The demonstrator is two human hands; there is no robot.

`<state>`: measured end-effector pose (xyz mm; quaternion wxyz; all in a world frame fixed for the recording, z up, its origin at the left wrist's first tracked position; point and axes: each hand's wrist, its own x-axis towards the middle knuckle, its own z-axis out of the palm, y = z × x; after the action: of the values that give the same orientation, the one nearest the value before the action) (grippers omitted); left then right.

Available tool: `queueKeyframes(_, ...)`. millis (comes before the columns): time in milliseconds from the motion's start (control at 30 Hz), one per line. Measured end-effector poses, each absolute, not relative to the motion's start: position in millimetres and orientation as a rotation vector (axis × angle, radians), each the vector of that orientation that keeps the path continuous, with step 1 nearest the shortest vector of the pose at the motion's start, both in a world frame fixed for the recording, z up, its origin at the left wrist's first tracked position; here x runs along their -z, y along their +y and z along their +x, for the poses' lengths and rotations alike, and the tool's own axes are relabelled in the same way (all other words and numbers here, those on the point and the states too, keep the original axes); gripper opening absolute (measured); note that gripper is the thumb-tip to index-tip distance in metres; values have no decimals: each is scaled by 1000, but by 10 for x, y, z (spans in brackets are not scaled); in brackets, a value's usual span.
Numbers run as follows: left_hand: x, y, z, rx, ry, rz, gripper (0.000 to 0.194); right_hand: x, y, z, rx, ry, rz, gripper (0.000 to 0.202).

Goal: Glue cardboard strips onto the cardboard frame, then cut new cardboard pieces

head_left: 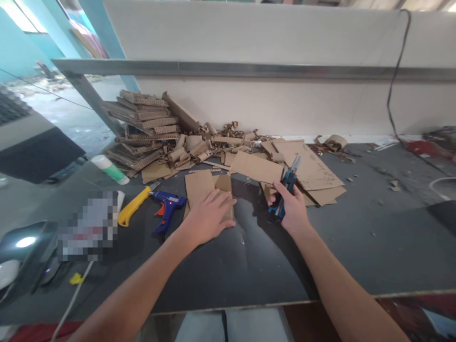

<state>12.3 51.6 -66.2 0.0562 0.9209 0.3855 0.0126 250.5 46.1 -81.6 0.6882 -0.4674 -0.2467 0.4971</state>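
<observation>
My left hand (pixel 211 216) lies flat with fingers spread on a folded or layered piece of cardboard (pixel 199 183) on the dark table. In my right hand (pixel 294 209) is a blue utility knife (pixel 288 183), its blade pointing up and away from me. A rectangular cardboard piece (pixel 257 166) reaches the fingertips of that hand; whether they pinch it I cannot tell. Just left of my left hand rests a blue glue gun (pixel 169 204) with an orange trigger. Beside it is a yellow-handled cutter (pixel 135 204).
Stacked corrugated cardboard (pixel 146 116) stands at the back left, with curled scraps (pixel 194 147) next to it. Larger cardboard sheets (pixel 306 164) lie behind my right hand. A white-and-green tube (pixel 110 169) is at the left. A dark cable (pixel 394 80) hangs down the back panel.
</observation>
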Motion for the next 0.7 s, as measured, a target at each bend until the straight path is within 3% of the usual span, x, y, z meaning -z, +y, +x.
queueKeyframes(267,635,391,163,35,1326,2801,56,732,415,2499,-1009,-560,-1065,44)
queueKeyframes(500,360,546,58,6,1205,2654,47,655,266,2593,-658,-1269,-1291,20)
queueKeyframes(700,186,1205,-193,126,1701,2519,41,569,248,2755,-1140,-1899,-1237,19)
